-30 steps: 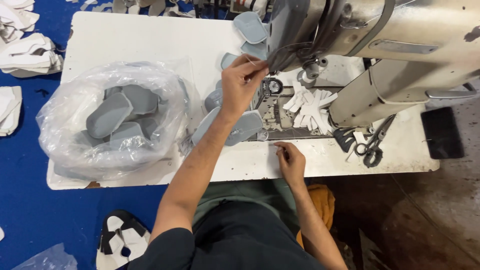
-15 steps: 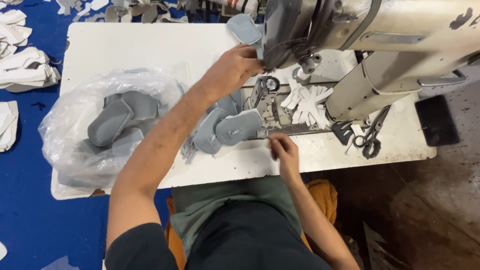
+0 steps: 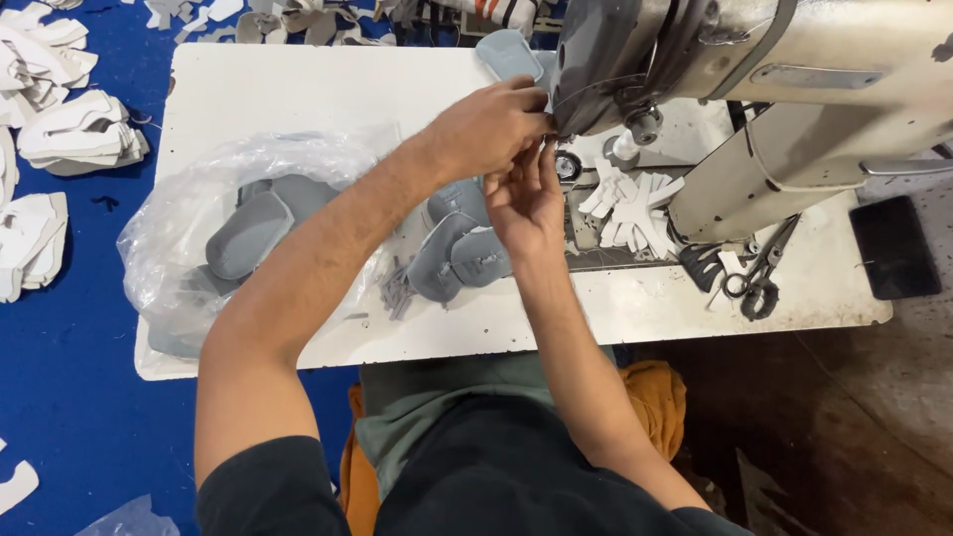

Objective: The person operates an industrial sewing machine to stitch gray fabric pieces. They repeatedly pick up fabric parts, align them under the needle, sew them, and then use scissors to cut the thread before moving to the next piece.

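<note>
Both hands are raised to the head of a grey industrial sewing machine (image 3: 754,89). My left hand (image 3: 486,129) has its fingers curled and pinched together at the lower edge of the machine head. My right hand (image 3: 526,194) reaches up from below, fingers straight, its tips meeting the left fingertips. Whatever is pinched between them is too small to see. Just below the hands lies a pile of grey shaped fabric pieces (image 3: 457,248) on the white table (image 3: 298,89).
A clear plastic bag (image 3: 248,228) holds more grey pieces at the left. White cut pieces (image 3: 625,203) lie by the machine base, scissors (image 3: 754,283) and a flat black item (image 3: 893,248) at the right. Stacks of white pieces (image 3: 79,139) sit on the blue floor.
My right hand has lifted off the table's front edge up to the machine head. My left hand has moved from the grey pieces up to the same spot.
</note>
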